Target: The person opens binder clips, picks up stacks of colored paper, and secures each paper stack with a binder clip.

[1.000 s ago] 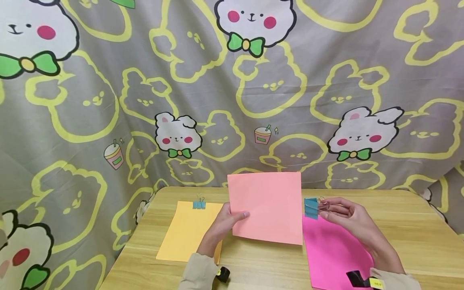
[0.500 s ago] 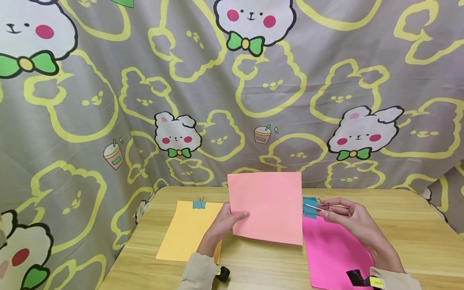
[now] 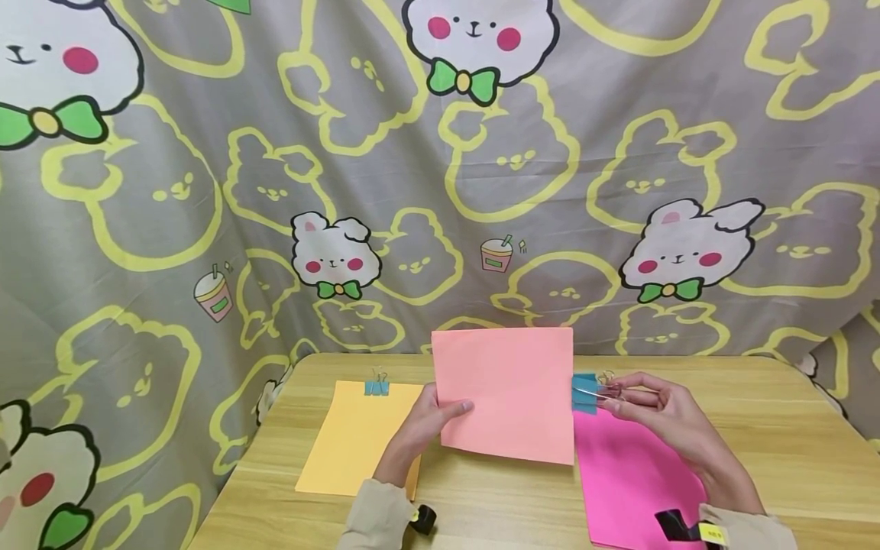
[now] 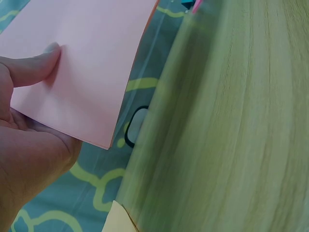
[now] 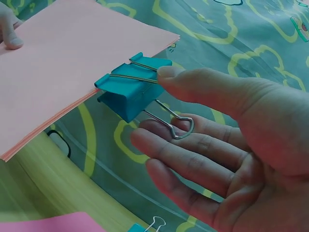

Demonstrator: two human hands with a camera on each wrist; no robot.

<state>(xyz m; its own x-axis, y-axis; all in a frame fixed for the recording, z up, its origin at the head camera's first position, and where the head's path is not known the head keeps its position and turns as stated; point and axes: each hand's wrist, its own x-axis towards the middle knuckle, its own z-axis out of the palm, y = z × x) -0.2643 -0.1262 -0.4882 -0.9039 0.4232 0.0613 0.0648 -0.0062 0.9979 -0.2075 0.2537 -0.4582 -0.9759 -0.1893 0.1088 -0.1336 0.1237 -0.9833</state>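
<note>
A stack of light pink paper [image 3: 516,374] is held up over the table by my left hand [image 3: 421,428], thumb on the front face and fingers behind. My right hand [image 3: 677,420] pinches a blue binder clip [image 3: 585,393] by its wire handles, thumb on the upper one and fingers at the lower one. In the right wrist view the binder clip [image 5: 133,89] stands at the edge of the stack, its upper lip overlapping the sheets. How far it reaches over the lower sheets is hard to tell.
Orange-yellow paper [image 3: 364,443] with a blue binder clip [image 3: 376,388] on its top edge lies at left. Magenta paper [image 3: 629,481] lies beneath my right forearm; another blue clip [image 5: 137,227] shows beside it in the right wrist view. A patterned curtain [image 3: 440,176] hangs behind the wooden table [image 3: 495,512].
My right hand has brought the binder clip slightly left, up to the right edge of the light pink stack. My left hand and the stack stay nearly still.
</note>
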